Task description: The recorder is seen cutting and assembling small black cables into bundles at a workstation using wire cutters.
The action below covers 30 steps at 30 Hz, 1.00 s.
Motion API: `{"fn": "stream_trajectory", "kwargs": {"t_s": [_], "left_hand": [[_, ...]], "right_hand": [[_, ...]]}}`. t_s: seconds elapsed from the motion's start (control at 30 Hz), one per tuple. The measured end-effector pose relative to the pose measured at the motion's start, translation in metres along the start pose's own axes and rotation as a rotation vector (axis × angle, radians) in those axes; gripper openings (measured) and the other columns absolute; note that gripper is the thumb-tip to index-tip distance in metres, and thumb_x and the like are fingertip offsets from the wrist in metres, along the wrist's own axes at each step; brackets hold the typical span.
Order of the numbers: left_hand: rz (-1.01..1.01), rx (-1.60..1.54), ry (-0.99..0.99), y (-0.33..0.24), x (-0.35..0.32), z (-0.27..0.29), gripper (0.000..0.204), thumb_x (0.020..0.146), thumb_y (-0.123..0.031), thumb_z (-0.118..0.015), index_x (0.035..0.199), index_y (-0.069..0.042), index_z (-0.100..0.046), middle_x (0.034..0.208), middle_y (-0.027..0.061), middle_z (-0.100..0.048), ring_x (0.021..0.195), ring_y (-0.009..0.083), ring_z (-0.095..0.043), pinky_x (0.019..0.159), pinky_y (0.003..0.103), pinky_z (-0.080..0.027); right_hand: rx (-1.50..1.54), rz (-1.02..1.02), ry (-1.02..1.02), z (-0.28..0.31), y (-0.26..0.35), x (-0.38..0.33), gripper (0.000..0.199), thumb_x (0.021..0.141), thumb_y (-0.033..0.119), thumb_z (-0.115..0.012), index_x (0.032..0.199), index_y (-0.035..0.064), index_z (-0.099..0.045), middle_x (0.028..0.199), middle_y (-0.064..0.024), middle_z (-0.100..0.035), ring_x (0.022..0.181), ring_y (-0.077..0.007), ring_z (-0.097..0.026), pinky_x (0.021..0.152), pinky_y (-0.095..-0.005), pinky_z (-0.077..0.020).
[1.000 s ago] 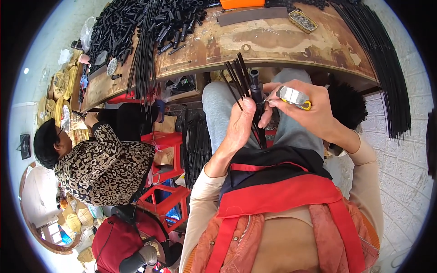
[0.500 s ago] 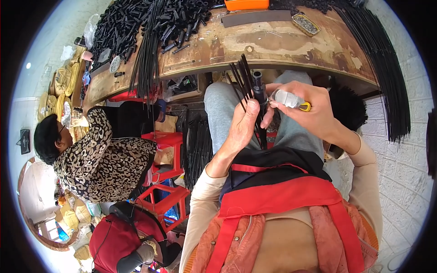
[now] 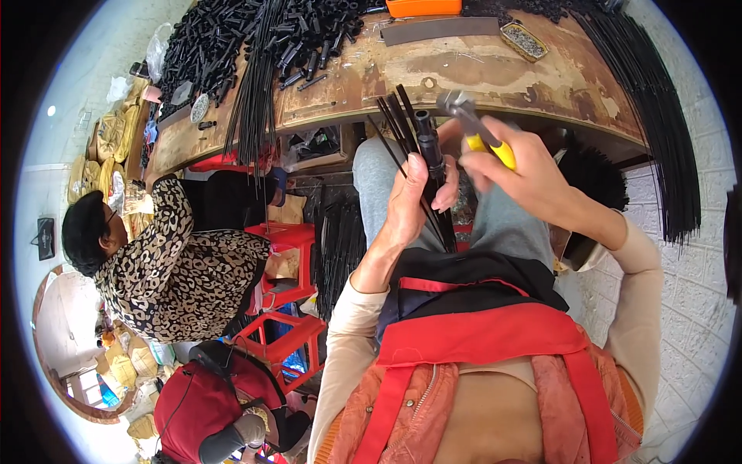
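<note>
Over my lap, my left hand (image 3: 417, 189) is closed around several thin black rods (image 3: 396, 124). In the same grip stands a black ribbed tubular fitting (image 3: 428, 147), upright, its open end facing up. To the right, my right hand (image 3: 514, 158) grips pincers (image 3: 468, 116) with a metal head and yellow handles. Their head points up and left, near the table edge and apart from the fitting. Motion blurs some of the right fingers, and the lower part of the fitting is hidden by the left hand.
The worn wooden table (image 3: 440, 73) carries a heap of black tubular parts (image 3: 205, 54), an orange container (image 3: 423, 8) and a small tray of metal bits (image 3: 524, 42). Long black rods (image 3: 645, 100) overhang its right side. Left, a co-worker (image 3: 185, 271) is near red stools (image 3: 286, 332).
My right hand has drawn the pincers up and away from the fitting, turning their head toward the table. My left hand has shifted slightly left, still holding the rods and fitting.
</note>
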<state>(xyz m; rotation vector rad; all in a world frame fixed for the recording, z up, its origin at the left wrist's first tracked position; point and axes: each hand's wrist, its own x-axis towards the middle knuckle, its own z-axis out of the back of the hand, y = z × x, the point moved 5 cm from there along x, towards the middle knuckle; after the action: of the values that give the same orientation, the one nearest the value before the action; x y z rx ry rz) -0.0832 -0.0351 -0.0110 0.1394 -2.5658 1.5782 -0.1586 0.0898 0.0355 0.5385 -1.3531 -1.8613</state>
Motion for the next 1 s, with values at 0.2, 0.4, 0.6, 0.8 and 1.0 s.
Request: {"fn": "stream_trajectory", "kwargs": {"t_s": [0.2, 0.4, 0.6, 0.8, 1.0], "left_hand": [[-0.005, -0.021, 0.042, 0.002, 0.002, 0.005, 0.069, 0.098, -0.061, -0.032, 0.112, 0.003, -0.053, 0.060, -0.0013, -0.043, 0.052, 0.0076, -0.038, 0.051, 0.023, -0.032], [0.037, -0.004, 0.107, 0.006, 0.002, -0.005, 0.067, 0.096, -0.063, -0.035, 0.097, 0.001, -0.052, 0.061, -0.0002, -0.047, 0.053, 0.0077, -0.039, 0.051, 0.023, -0.033], [0.026, 0.035, 0.071, 0.009, -0.008, -0.006, 0.062, 0.097, -0.061, -0.036, 0.104, -0.001, -0.051, 0.062, -0.0004, -0.046, 0.054, 0.0077, -0.039, 0.052, 0.024, -0.032], [-0.018, 0.092, -0.105, 0.007, -0.014, -0.007, 0.059, 0.100, -0.055, -0.037, 0.111, 0.001, -0.051, 0.065, -0.0010, -0.045, 0.056, 0.0075, -0.040, 0.052, 0.023, -0.033], [-0.004, 0.023, -0.043, 0.000, -0.004, -0.005, 0.065, 0.099, -0.057, -0.036, 0.110, 0.005, -0.054, 0.065, -0.0018, -0.045, 0.056, 0.0062, -0.040, 0.052, 0.022, -0.033]], "right_hand": [[-0.199, -0.325, 0.355, 0.015, 0.010, -0.041, 0.022, 0.099, 0.020, -0.050, 0.103, -0.0006, -0.053, 0.063, -0.0060, -0.060, 0.051, -0.0132, -0.054, 0.049, -0.0286, -0.0412], [-0.102, -0.228, 0.353, 0.015, 0.003, -0.048, 0.036, 0.099, 0.022, -0.051, 0.128, 0.0005, -0.050, 0.072, -0.0071, -0.066, 0.053, -0.0146, -0.056, 0.052, -0.0282, -0.0438], [-0.140, -0.367, 0.486, 0.022, 0.030, -0.042, 0.034, 0.100, 0.027, -0.050, 0.123, 0.0018, -0.052, 0.070, -0.0074, -0.062, 0.055, -0.0165, -0.056, 0.054, -0.0306, -0.0450], [-0.270, -0.478, 0.505, 0.018, 0.026, -0.039, 0.032, 0.100, 0.031, -0.048, 0.103, 0.0005, -0.055, 0.068, -0.0081, -0.060, 0.055, -0.0172, -0.057, 0.054, -0.0327, -0.0465], [-0.036, -0.382, 0.542, 0.013, 0.010, -0.045, 0.023, 0.100, 0.024, -0.049, 0.102, 0.0007, -0.053, 0.061, -0.0046, -0.057, 0.051, -0.0162, -0.057, 0.051, -0.0305, -0.0454]]}}
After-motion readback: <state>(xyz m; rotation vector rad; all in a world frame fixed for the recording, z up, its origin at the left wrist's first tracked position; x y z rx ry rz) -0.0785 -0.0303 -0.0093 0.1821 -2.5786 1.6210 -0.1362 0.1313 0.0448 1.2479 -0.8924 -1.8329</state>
